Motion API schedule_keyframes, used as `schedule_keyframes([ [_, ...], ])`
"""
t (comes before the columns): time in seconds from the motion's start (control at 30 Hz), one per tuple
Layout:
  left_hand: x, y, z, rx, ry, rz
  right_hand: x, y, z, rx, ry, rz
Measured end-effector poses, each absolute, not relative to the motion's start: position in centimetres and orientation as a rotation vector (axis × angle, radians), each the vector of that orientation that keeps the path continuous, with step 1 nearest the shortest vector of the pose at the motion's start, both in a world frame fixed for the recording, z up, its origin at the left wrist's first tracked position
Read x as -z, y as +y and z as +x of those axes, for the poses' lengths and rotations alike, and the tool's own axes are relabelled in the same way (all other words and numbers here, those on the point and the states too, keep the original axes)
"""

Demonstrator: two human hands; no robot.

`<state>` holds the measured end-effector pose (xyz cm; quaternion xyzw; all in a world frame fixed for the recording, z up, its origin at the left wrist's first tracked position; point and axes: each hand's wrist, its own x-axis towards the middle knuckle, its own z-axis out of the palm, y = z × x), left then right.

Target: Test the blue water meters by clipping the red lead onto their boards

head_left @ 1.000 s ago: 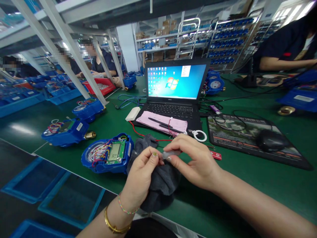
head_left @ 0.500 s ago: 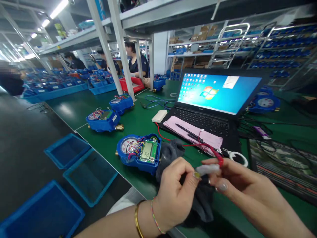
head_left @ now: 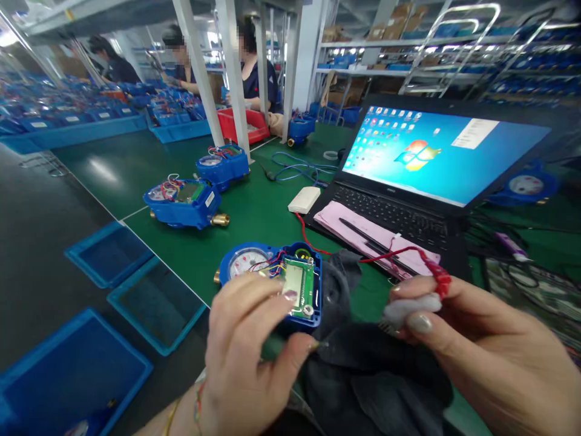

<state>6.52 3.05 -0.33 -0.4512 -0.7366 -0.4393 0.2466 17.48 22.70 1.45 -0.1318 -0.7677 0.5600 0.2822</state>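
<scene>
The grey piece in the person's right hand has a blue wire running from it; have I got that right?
The colour is wrong: the head view shows a red wire running from the grey piece in the right hand.

A green tabletop (head_left: 258, 230) has a pale trim along its left edge, and a dark grey floor (head_left: 27, 224) lies beyond that edge. White metal posts (head_left: 233, 79) stand toward its far side, under a raised shelf (head_left: 91, 13). Past the far edge come a pale column (head_left: 309, 54), long shelving (head_left: 354, 43) with cardboard boxes (head_left: 402, 18), and a silver ladder-like frame (head_left: 414, 57). Over the far left corner, 1 bright light (head_left: 6, 37) glows; a glare patch whitens the tabletop near its left edge.
</scene>
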Motion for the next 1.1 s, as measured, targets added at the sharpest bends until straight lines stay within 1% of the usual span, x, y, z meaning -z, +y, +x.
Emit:
schedule_keyframes([
  [0.07,0.5,2.3,4.9,1.127,-2.113,-1.210,-2.4,21.6,15.9,-1.483,-2.122,-0.247],
  [0.17,1.3,1.7,3.6,1.032,-2.230,-1.333,-3.3,20.0,13.5,-1.457,-2.212,-0.112],
  [0.3,2.4,1.2,3.4,1.021,-2.211,-1.363,-3.0,18.5,11.6,-1.437,-2.309,-0.019],
  [0.47,2.4,1.2,2.9,1.034,-2.146,-1.372,-2.7,18.1,11.0,-1.403,-2.390,-0.014],
  [0.67,2.0,1.5,2.3,0.967,-2.023,-1.409,-3.3,18.4,11.1,-1.395,-2.537,-0.075],
  [1.1,2.5,1.7,2.4,1.017,-2.000,-1.419,-3.5,17.8,10.3,-1.397,-2.467,-0.049],
])
